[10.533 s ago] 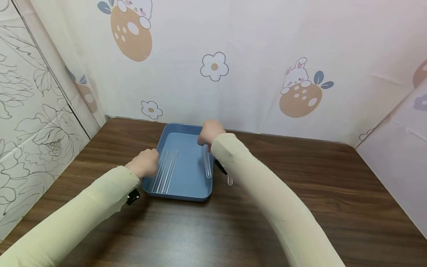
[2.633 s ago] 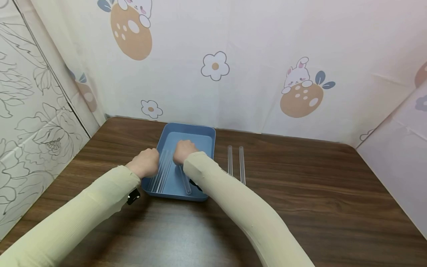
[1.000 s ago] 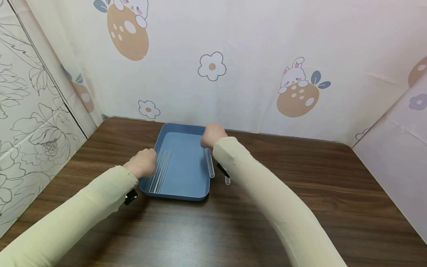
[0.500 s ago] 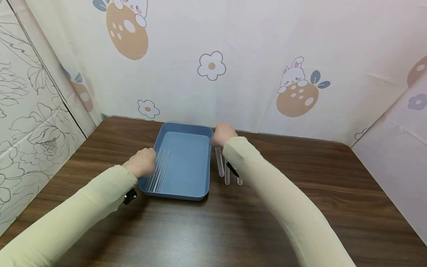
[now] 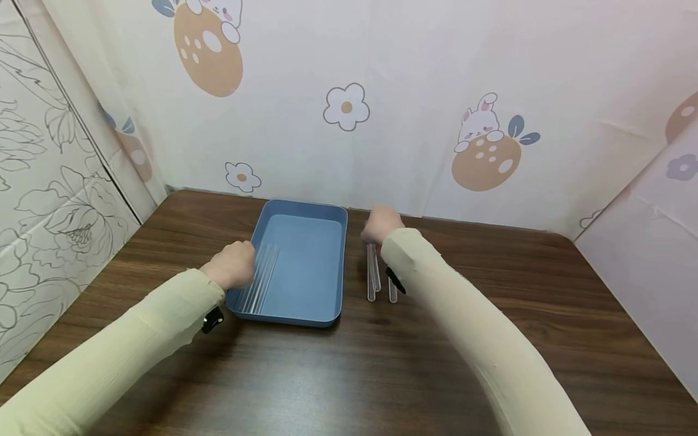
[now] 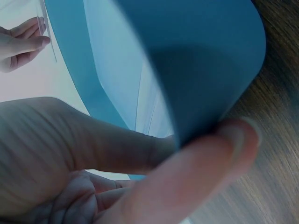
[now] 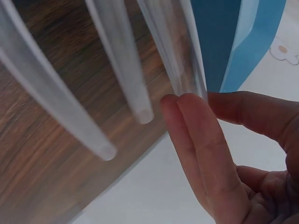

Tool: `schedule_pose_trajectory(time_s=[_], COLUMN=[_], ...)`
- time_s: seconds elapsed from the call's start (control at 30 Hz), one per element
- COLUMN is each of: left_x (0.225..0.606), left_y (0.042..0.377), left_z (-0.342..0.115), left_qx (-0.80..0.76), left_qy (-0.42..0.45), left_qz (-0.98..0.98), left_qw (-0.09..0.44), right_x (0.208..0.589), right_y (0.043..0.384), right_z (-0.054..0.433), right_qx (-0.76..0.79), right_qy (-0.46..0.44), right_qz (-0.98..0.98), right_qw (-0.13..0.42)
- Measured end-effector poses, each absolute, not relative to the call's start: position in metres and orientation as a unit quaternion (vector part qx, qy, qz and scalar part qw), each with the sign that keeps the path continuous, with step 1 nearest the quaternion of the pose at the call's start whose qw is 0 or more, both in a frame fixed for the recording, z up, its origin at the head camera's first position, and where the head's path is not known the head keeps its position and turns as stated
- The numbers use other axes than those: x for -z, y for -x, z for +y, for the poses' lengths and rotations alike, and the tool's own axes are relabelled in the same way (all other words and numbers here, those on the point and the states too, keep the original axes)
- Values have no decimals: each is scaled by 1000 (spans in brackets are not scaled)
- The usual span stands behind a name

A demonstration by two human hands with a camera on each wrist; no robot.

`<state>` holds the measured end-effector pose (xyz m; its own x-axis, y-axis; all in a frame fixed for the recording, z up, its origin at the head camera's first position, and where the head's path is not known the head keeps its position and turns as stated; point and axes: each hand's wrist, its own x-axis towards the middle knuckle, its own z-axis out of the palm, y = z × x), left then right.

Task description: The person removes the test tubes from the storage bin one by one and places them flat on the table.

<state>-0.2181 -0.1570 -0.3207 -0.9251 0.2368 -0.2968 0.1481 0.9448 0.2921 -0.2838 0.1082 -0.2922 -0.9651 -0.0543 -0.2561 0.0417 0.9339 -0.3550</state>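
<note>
My left hand pinches the left wall of a blue tray; the left wrist view shows thumb and finger either side of the tray's rim. Several clear test tubes lie side by side along the tray's left side. Past the tray's right edge, my right hand holds one clear test tube by its far end, between thumb and fingertips. In the right wrist view that held tube is above the table, near two other tubes lying there.
The tray and tubes are on a dark wood-grain table. A patterned cloth hangs behind the table's back edge, with more cloth at both sides. A black wrist strap shows below the left sleeve.
My right hand has carried a test tube from inside the tray over its right edge to the tubes on the table. The left hand has stayed at the tray's left wall.
</note>
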Motion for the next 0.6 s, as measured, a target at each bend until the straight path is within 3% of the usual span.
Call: schedule_pose_trajectory(time_s=[0.6], left_x=[320], left_y=[220], left_z=[-157], left_qx=[-130], left_qy=[-101], left_qz=[972], left_qw=[170], right_x=[300], right_y=[284], right_z=[149], right_qx=[173], right_qy=[-13], right_qz=[975], right_qw=[141])
